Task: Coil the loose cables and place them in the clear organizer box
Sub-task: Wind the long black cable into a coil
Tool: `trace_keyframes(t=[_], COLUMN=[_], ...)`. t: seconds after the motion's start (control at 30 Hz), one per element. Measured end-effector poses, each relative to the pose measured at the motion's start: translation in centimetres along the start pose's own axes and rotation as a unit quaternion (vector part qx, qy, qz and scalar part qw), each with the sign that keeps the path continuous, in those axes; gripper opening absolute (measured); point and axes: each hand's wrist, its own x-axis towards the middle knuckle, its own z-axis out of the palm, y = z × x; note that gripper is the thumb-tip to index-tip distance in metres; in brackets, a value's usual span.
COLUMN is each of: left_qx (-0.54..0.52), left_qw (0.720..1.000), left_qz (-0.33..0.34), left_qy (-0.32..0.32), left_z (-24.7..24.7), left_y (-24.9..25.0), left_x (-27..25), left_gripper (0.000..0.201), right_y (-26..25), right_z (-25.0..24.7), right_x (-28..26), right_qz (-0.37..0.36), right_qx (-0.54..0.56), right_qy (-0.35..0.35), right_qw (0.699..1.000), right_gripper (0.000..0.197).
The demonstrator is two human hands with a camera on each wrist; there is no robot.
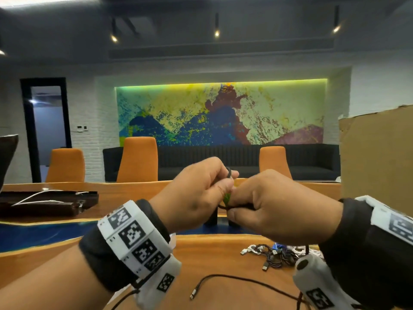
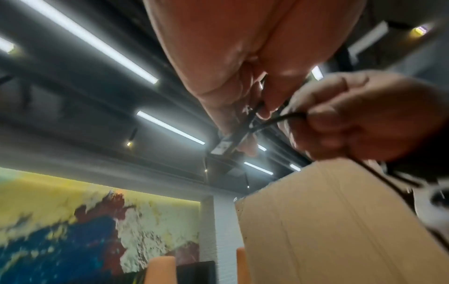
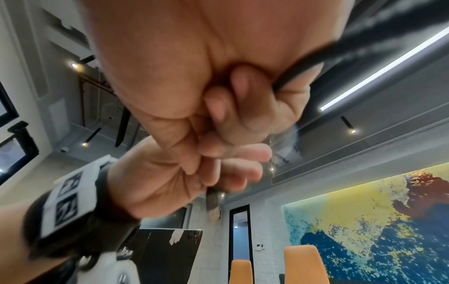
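Both hands are raised above the wooden table (image 1: 212,253), close together. My left hand (image 1: 212,186) pinches a small loop of a black cable (image 1: 228,172) near a green tie (image 1: 227,199). My right hand (image 1: 245,198) grips the same cable in its curled fingers. In the left wrist view the black cable (image 2: 274,121) runs from my left hand's fingertips (image 2: 262,113) into the right fist (image 2: 364,119). The right wrist view shows the cable (image 3: 316,57) leaving the right fist. Its free end (image 1: 193,295) trails on the table. The clear organizer box is not in view.
A tangle of loose black and white cables (image 1: 272,253) lies on the table under my right wrist. A tall cardboard box (image 1: 375,157) stands at the right. A dark tray (image 1: 44,202) with a white cable sits at the left. Orange chairs (image 1: 137,159) stand beyond the table.
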Motion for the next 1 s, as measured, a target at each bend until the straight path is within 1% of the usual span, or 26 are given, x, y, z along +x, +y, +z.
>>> trace_keyframes(t=[0.03, 0.07, 0.17, 0.23, 0.3, 0.33, 0.4, 0.47, 0.5, 0.53, 0.57, 0.6, 0.63, 0.67, 0.7, 0.73, 0.77, 0.8, 0.83, 0.87, 0.9, 0.93, 0.97, 1.0], left_qx=[0.046, 0.036, -0.095, -0.143, -0.229, -0.288, -0.411, -0.526, -0.570, -0.602, -0.618, -0.612, -0.580, -0.514, -0.413, -0.282, -0.142, -0.017, 0.078, 0.134, 0.155, 0.149, 0.118, 0.061], left_qw=[0.999, 0.999, 0.992, 0.984, 0.963, 0.945, 0.895, 0.836, 0.811, 0.790, 0.781, 0.787, 0.812, 0.856, 0.909, 0.958, 0.990, 1.000, 0.996, 0.989, 0.985, 0.986, 0.990, 0.996], left_qz=[0.009, 0.002, -0.034, -0.047, -0.073, -0.091, -0.110, -0.102, -0.092, -0.083, -0.076, -0.070, -0.065, -0.058, -0.047, -0.030, -0.004, 0.022, 0.040, 0.048, 0.046, 0.042, 0.035, 0.020], left_qy=[-0.016, -0.032, -0.075, -0.097, -0.117, -0.125, -0.135, -0.116, -0.098, -0.078, -0.056, -0.035, -0.013, 0.010, 0.029, 0.037, 0.026, 0.005, -0.020, -0.040, -0.055, -0.063, -0.066, -0.065], left_z=[0.1, 0.2, 0.1, -0.1, -0.3, -0.5, -1.0, -1.6, -1.9, -2.0, -2.0, -1.8, -1.5, -1.1, -0.8, -0.6, -0.4, -0.3, -0.2, -0.2, -0.2, -0.1, -0.1, 0.0], left_y=[-0.1, 0.0, 0.5, 0.3, -0.1, -0.3, -0.1, 0.5, 0.9, 1.4, 1.8, 2.1, 2.0, 1.8, 1.5, 1.0, 0.4, -0.2, -0.6, -0.9, -1.2, -1.2, -1.1, -0.8], left_x=[-0.2, -0.4, -0.7, -0.6, -0.4, -0.5, -0.7, -0.9, -0.8, -0.6, -0.3, 0.1, 0.6, 1.0, 1.3, 1.4, 1.4, 1.3, 1.2, 1.0, 0.7, 0.5, 0.3, 0.1], left_gripper=[0.012, 0.013, 0.019, 0.024, 0.029, 0.028, 0.019, 0.018, 0.020, 0.023, 0.025, 0.026, 0.025, 0.024, 0.023, 0.022, 0.019, 0.017, 0.016, 0.017, 0.020, 0.021, 0.023, 0.025], right_y=[0.3, 0.8, 2.0, 2.2, 2.2, 2.4, 3.1, 4.0, 4.2, 4.3, 4.1, 3.7, 3.1, 2.2, 1.3, 0.7, 0.5, 0.6, 0.8, 1.2, 1.7, 2.2, 2.6, 2.8], right_z=[-0.4, -0.7, -1.6, -1.8, -1.7, -1.8, -2.2, -1.9, -1.4, -0.4, 0.9, 2.3, 3.6, 4.5, 4.9, 4.9, 4.4, 3.7, 2.8, 1.9, 1.0, 0.3, -0.2, -0.4], right_x=[0.0, 0.1, 0.2, 0.3, 0.5, 0.6, 1.0, 1.4, 1.6, 1.7, 1.8, 1.8, 1.7, 1.4, 1.2, 1.0, 0.8, 0.8, 0.8, 0.8, 0.7, 0.6, 0.7, 0.8], right_qz=[0.001, 0.006, 0.021, 0.008, -0.002, 0.001, 0.010, 0.022, 0.033, 0.048, 0.062, 0.077, 0.091, 0.107, 0.119, 0.116, 0.098, 0.073, 0.053, 0.042, 0.040, 0.037, 0.027, 0.011], right_qx=[0.007, 0.018, 0.038, 0.040, 0.033, 0.042, 0.099, 0.179, 0.218, 0.240, 0.245, 0.238, 0.222, 0.199, 0.172, 0.138, 0.093, 0.044, 0.005, -0.011, -0.006, 0.001, 0.001, -0.009], right_qy=[0.021, 0.047, 0.134, 0.160, 0.177, 0.185, 0.214, 0.269, 0.283, 0.276, 0.244, 0.190, 0.119, 0.041, -0.027, -0.070, -0.086, -0.076, -0.051, -0.011, 0.035, 0.078, 0.116, 0.149], right_qw=[1.000, 0.999, 0.990, 0.986, 0.984, 0.982, 0.972, 0.946, 0.933, 0.929, 0.936, 0.949, 0.963, 0.973, 0.978, 0.981, 0.987, 0.993, 0.997, 0.999, 0.999, 0.996, 0.993, 0.989], right_gripper=[0.018, 0.014, 0.010, 0.010, 0.012, 0.013, 0.013, 0.014, 0.017, 0.020, 0.022, 0.022, 0.021, 0.019, 0.019, 0.020, 0.021, 0.021, 0.020, 0.018, 0.016, 0.014, 0.013, 0.013])
